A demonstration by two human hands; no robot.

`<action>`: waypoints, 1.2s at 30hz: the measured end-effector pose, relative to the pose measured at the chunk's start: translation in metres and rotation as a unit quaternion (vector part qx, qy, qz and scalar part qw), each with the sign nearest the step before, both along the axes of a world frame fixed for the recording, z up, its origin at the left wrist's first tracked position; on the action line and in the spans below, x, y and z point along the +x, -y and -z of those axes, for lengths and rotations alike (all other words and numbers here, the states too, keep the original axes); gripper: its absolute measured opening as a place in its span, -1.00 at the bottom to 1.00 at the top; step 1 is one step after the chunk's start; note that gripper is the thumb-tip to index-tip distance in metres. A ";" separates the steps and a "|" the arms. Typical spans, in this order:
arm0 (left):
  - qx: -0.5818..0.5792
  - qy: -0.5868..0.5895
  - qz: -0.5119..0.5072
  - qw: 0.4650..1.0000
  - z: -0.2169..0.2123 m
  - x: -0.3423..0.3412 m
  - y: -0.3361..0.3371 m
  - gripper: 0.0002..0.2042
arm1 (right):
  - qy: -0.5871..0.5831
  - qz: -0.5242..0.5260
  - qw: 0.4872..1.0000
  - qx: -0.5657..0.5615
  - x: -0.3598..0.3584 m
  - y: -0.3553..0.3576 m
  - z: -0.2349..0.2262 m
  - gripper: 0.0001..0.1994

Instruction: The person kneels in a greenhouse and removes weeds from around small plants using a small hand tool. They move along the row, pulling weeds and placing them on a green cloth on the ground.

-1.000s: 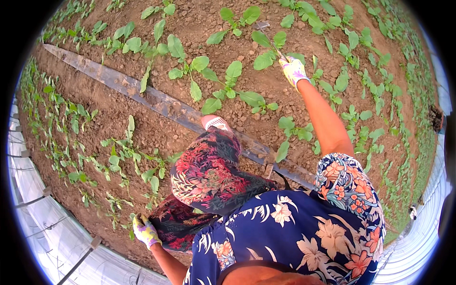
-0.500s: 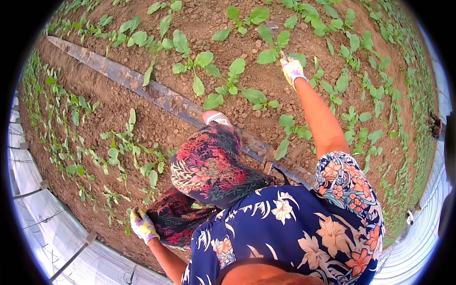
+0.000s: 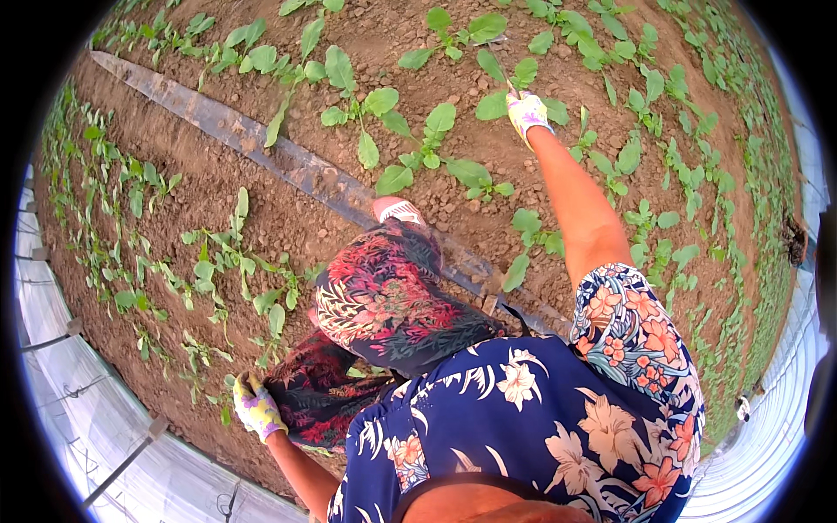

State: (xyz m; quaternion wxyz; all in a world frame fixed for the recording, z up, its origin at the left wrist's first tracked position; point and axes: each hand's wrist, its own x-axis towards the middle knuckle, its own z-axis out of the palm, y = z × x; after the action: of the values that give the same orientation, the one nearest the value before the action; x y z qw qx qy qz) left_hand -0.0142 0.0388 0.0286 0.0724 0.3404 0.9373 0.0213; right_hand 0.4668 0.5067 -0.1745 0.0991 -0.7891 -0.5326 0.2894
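Greenhouse soil bed [image 3: 261, 192], seedling rows | right hand [image 3: 527, 112] at seedling [image 3: 514, 83], left hand [image 3: 255, 405] on soil | fingers: cannot tell

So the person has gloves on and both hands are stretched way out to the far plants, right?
Not quite. Only the right hand is stretched out to the far leafy plants. The left hand is down close beside the body, at the soil by the near small seedlings. Both do wear gloves. The head view shows it.

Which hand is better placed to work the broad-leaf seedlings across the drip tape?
Right. The right hand is stretched out among the broad-leaf seedlings beyond the drip tape. The left hand sits low behind, by small sprouts.
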 end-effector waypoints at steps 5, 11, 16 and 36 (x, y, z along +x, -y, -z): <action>0.003 0.004 -0.007 1.000 0.002 -0.006 0.006 -0.78 | -0.068 -0.024 0.995 -0.071 -0.008 0.022 -0.019 -0.51; -0.019 -0.006 0.003 1.000 0.005 -0.006 -0.002 -0.78 | 0.006 0.055 0.998 0.026 0.012 0.008 -0.027 -0.52; -0.017 -0.012 0.013 1.000 0.010 -0.001 -0.003 -0.78 | 0.027 0.056 0.998 -0.021 0.024 -0.006 -0.003 -0.50; -0.005 0.008 -0.006 1.000 0.021 -0.007 0.015 -0.75 | 0.087 -0.042 0.994 -0.048 0.056 0.019 -0.012 -0.54</action>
State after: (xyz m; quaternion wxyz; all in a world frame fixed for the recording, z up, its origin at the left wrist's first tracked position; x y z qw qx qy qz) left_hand -0.0216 0.0242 0.0071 0.0816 0.3341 0.9388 0.0201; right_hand 0.5225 0.4876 -0.1629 0.0022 -0.7922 -0.5572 0.2488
